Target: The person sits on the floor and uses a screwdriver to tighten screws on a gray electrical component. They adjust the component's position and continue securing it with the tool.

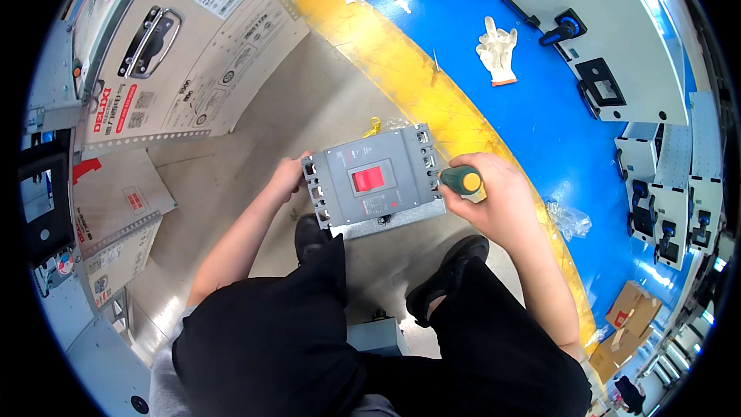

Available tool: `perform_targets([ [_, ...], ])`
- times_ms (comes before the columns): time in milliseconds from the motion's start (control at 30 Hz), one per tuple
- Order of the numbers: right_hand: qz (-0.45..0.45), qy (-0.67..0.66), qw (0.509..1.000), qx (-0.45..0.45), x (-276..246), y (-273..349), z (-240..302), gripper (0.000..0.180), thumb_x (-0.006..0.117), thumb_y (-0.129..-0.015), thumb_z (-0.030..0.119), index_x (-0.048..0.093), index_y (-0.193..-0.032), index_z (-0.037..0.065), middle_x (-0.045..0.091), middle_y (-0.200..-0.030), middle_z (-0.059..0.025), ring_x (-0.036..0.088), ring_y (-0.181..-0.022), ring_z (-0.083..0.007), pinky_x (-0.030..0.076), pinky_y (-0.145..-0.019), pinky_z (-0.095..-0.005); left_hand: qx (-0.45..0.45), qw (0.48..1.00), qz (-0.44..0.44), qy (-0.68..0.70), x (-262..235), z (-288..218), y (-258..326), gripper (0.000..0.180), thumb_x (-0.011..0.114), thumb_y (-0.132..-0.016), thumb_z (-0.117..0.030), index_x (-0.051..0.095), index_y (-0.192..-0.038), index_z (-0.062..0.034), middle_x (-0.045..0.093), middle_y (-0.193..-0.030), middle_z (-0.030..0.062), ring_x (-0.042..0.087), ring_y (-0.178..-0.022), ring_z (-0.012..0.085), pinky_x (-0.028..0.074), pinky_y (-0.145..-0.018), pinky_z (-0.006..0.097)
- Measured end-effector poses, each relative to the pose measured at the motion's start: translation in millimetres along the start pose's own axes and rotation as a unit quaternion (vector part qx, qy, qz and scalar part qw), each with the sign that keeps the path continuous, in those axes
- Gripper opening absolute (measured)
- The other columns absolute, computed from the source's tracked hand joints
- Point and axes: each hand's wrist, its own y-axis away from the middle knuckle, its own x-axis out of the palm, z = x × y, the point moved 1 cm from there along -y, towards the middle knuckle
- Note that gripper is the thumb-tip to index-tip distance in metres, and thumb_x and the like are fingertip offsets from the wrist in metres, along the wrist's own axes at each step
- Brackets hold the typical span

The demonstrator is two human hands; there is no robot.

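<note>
A grey moulded-case circuit breaker [340,174] with a red toggle sits in front of me above my shoes, slightly tilted, on a pale metal plate [409,218]. At its left end my left hand [289,176] grips the edge, with the fingertips partly hidden behind the housing. My right hand [498,194] is closed around a screwdriver with a green and yellow handle [461,180], beside the breaker's right-hand terminals. The handle's round end faces up, and the shaft and tip are hidden from view.
Large cardboard cartons [224,54] stand at the left. A yellow strip [401,77] borders the blue floor, where a white glove [496,50] and plastic wrap [569,220] lie. Grey cabinets with black handles [610,38] stand at right, with brown boxes [633,309] below them.
</note>
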Motion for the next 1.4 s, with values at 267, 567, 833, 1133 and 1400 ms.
perform_targets([
  [267,-0.067,-0.155,0.985,0.042,31.5,7.9,-14.4,0.027,0.078,-0.083,0.006,0.064,-0.107,0.004,0.068,-0.109,-0.0118,0.068,-0.104,-0.0271,0.054,-0.088,-0.0362,-0.121,0.986,0.089,0.070,-10.8,-10.4,-4.7,0.040,0.063,-0.090,-0.054,0.066,-0.079,-0.0157,0.053,-0.068,-0.0014,0.028,-0.051,0.0088,0.023,-0.049,0.028],
  [567,-0.111,-0.256,0.959,0.048,92.3,14.3,-45.1,0.013,0.061,-0.102,0.017,0.060,-0.103,0.004,0.059,-0.137,-0.0184,0.050,-0.135,-0.0348,0.039,-0.111,-0.0472,-0.085,0.988,0.073,0.110,-3.9,-4.4,5.0,0.038,0.063,-0.090,-0.054,0.071,-0.090,-0.0177,0.052,-0.070,-0.0031,0.031,-0.053,0.0087,0.022,-0.049,0.026],
  [833,-0.059,-0.201,0.967,0.148,152.6,41.0,-72.6,0.019,0.048,-0.109,0.015,0.055,-0.098,0.002,0.058,-0.108,-0.0159,0.058,-0.125,-0.0330,0.044,-0.103,-0.0406,-0.026,0.998,-0.017,0.057,9.8,2.9,7.6,0.059,0.053,-0.098,-0.057,0.067,-0.076,-0.0041,0.058,-0.070,0.0033,0.039,-0.053,0.0130,0.029,-0.047,0.033],
  [1133,-0.161,-0.124,0.974,0.095,169.9,48.2,-69.4,0.021,0.044,-0.110,0.011,0.054,-0.094,0.001,0.054,-0.094,-0.0161,0.060,-0.104,-0.0359,0.046,-0.095,-0.0410,0.017,0.995,-0.099,-0.016,24.9,15.5,-13.5,0.077,0.046,-0.102,-0.057,0.070,-0.090,0.0158,0.071,-0.088,0.0272,0.069,-0.090,0.0341,0.049,-0.089,0.043],
  [1400,-0.179,-0.102,0.974,0.098,167.6,67.9,-70.8,0.018,0.045,-0.107,0.008,0.055,-0.094,0.001,0.054,-0.094,-0.0167,0.060,-0.104,-0.0365,0.047,-0.093,-0.0420,0.024,0.996,-0.053,0.065,34.2,-9.0,5.2,0.051,0.054,-0.096,-0.047,0.065,-0.070,-0.0044,0.055,-0.063,0.0031,0.041,-0.053,0.0141,0.031,-0.052,0.034],
])
